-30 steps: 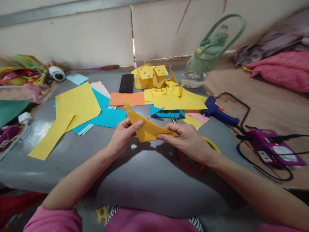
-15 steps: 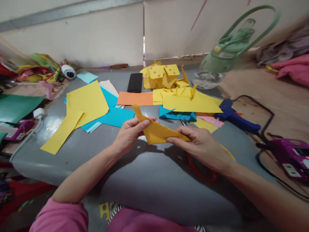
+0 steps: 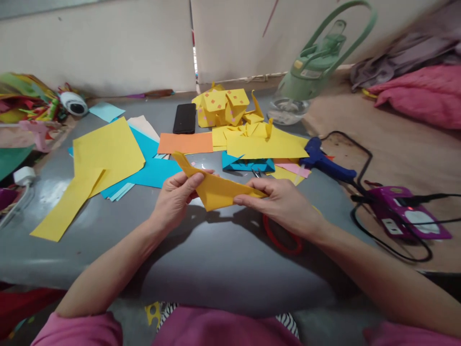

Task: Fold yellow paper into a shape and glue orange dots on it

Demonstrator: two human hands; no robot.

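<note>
A folded yellow paper piece (image 3: 218, 190) is held above the grey table (image 3: 201, 269), a narrow neck-like end sticking up at its left. My left hand (image 3: 180, 190) pinches it near that neck, thumb in front. At the pointed right end, my right hand (image 3: 275, 199) grips it between thumb and fingers. Below my right hand lies a pair of scissors with a red handle (image 3: 283, 238), partly hidden. Just behind the hands sits a folded blue paper piece (image 3: 248, 163). Yellow folded paper figures with spots (image 3: 223, 105) stand farther back.
Yellow sheets (image 3: 108, 149) and blue paper (image 3: 154, 173) lie at left, near an orange strip (image 3: 185, 143) and a black phone (image 3: 185, 118). A blue glue gun (image 3: 327, 161), a purple power strip (image 3: 403, 214) with cables and a green-lidded bottle (image 3: 306, 72) are at right.
The view has turned to the right, so everything shifts left in it. Both hands keep the same hold on the folded yellow paper, whose shape looks unchanged.
</note>
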